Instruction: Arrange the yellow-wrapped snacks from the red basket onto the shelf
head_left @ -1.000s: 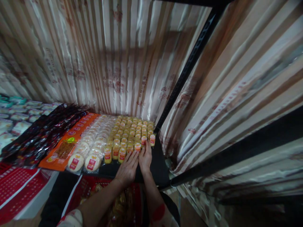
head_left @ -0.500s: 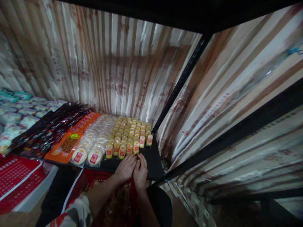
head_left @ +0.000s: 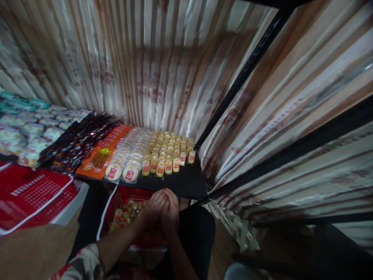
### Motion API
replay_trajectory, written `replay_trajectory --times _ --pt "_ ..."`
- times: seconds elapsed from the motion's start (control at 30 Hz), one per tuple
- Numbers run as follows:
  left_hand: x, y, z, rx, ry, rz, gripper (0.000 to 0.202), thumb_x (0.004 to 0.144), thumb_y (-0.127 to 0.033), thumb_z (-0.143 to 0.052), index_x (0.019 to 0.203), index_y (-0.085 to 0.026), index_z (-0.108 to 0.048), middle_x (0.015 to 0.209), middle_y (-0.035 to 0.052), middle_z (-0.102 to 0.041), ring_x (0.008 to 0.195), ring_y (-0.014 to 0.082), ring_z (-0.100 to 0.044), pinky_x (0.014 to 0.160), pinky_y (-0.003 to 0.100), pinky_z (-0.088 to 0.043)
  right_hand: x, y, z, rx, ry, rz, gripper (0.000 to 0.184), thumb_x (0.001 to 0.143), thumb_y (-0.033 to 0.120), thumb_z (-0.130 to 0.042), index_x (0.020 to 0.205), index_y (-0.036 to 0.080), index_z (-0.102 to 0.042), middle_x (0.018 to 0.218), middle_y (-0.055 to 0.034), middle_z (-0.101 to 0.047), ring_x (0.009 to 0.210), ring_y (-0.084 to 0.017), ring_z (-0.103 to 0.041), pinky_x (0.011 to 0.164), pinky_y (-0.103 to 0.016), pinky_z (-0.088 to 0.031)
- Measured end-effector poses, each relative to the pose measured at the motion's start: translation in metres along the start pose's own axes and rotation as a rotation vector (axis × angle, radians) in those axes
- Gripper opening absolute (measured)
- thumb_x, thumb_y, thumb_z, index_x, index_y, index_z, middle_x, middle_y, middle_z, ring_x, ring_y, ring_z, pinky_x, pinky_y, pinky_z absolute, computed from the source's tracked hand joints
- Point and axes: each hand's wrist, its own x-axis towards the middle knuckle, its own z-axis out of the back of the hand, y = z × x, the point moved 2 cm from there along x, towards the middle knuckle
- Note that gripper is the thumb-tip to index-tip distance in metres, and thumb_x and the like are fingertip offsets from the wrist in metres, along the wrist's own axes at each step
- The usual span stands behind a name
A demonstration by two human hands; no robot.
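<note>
My left hand (head_left: 154, 210) and my right hand (head_left: 170, 213) are pressed together just below the front edge of the black shelf (head_left: 180, 182), over a red basket (head_left: 128, 194) with wrapped snacks in it. Both hands have their fingers curled against each other; nothing shows between them. On the shelf above lie rows of small yellow packs (head_left: 169, 149) with red labels, and to their left round white cakes (head_left: 131, 155) in clear wrap.
Further left lie an orange pack (head_left: 100, 157), dark red-black packs (head_left: 77, 142) and pale bags (head_left: 26, 132). A red-printed white box (head_left: 35, 194) stands at lower left. Striped curtain lines the back and right side, and a black post (head_left: 241, 77) marks the shelf's right corner.
Both hands have drawn back from the yellow packs off the shelf's front edge and come together, fingers curled. The view has tilted, showing more of the basket and floor.
</note>
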Motion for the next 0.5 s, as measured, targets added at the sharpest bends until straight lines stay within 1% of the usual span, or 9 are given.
replay_trajectory --times 0.13,0.23,0.3,0.4,0.5 --pt "-0.033 -0.002 0.008 -0.082 0.088 0.061 0.039 0.085 -0.018 -0.037 0.121 -0.013 -0.05 0.12 0.0114 -0.058 0.118 0.0204 -0.048 0.105 0.041 -0.038 -0.03 -0.004 -0.011 0.001 0.069 -0.01 0.038 0.079 0.019 -0.033 0.097 0.018 -0.066 0.108 -0.0093 -0.065 0.104 -0.019 -0.056 0.096 -0.04 -0.04" --pt "-0.05 -0.003 0.007 -0.129 0.204 0.179 0.044 0.083 -0.014 -0.037 0.126 -0.014 -0.047 0.126 0.0114 -0.055 0.121 0.0205 -0.046 0.106 0.041 -0.036 -0.046 -0.017 -0.023 -0.043 0.117 -0.077 0.037 0.078 0.019 -0.034 0.096 0.017 -0.066 0.107 -0.0107 -0.065 0.103 -0.02 -0.057 0.096 -0.04 -0.04" --pt "-0.059 0.0 0.001 -0.154 0.312 0.308 0.046 0.081 -0.012 -0.038 0.127 -0.014 -0.047 0.129 0.0119 -0.053 0.122 0.0212 -0.045 0.106 0.041 -0.036 -0.051 -0.028 -0.032 -0.113 0.179 -0.154 0.038 0.077 0.019 -0.034 0.096 0.015 -0.066 0.108 -0.0125 -0.065 0.105 -0.022 -0.056 0.097 -0.04 -0.039" --pt "-0.072 0.007 -0.014 -0.184 0.51 0.569 0.047 0.08 -0.012 -0.039 0.125 -0.013 -0.049 0.128 0.0145 -0.054 0.119 0.0238 -0.048 0.101 0.039 -0.039 -0.055 -0.044 -0.043 -0.254 0.298 -0.263 0.04 0.076 0.018 -0.036 0.102 0.012 -0.065 0.11 -0.0153 -0.064 0.108 -0.024 -0.055 0.097 -0.04 -0.038" --pt "-0.082 0.014 -0.027 -0.218 0.625 0.778 0.047 0.082 -0.015 -0.038 0.128 -0.015 -0.047 0.133 0.0157 -0.05 0.116 0.0247 -0.052 0.097 0.038 -0.041 -0.054 -0.059 -0.048 -0.367 0.385 -0.335 0.042 0.075 0.017 -0.036 0.107 0.009 -0.063 0.108 -0.018 -0.064 0.105 -0.026 -0.057 0.093 -0.04 -0.04"
